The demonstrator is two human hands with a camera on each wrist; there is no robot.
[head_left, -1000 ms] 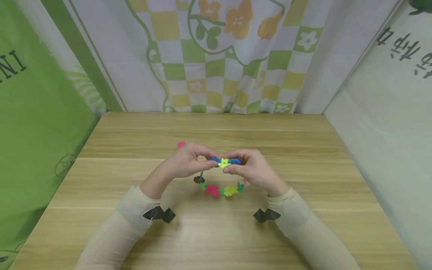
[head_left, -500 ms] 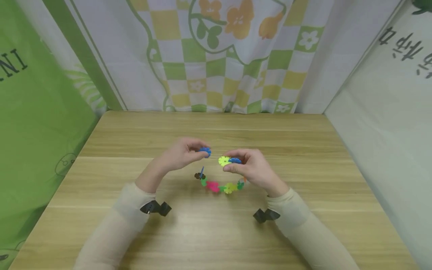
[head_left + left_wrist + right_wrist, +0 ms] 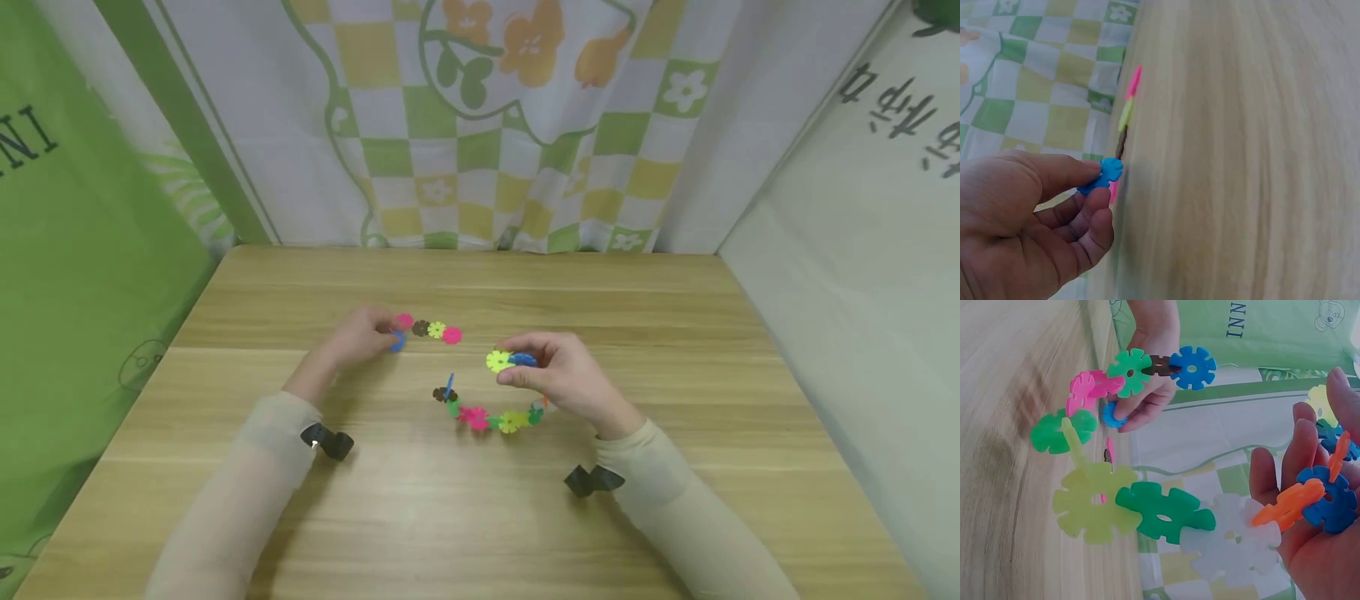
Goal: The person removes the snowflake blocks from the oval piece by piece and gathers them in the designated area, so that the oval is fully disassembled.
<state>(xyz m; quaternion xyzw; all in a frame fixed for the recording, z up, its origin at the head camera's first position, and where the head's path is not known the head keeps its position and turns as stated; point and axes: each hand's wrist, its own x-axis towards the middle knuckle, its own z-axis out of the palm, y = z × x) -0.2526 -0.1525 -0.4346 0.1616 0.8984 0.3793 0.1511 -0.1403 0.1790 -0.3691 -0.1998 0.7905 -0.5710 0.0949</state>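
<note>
At left, my left hand (image 3: 362,337) pinches a blue flower-shaped plastic piece (image 3: 1110,169); my right hand (image 3: 564,375) grips a multicoloured plastic-disc chain (image 3: 1160,503), best kept steady.

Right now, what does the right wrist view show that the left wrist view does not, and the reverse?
Only the right wrist view: the right hand holding the flower-piece chain, with its white piece, and the lettered green cloth.

Only the left wrist view: the yellow piece in the loose row; I cannot make it out in the other.

Both: the left hand pinching a blue piece, some pink and brown of that row, the tabletop and the checked curtain.
</note>
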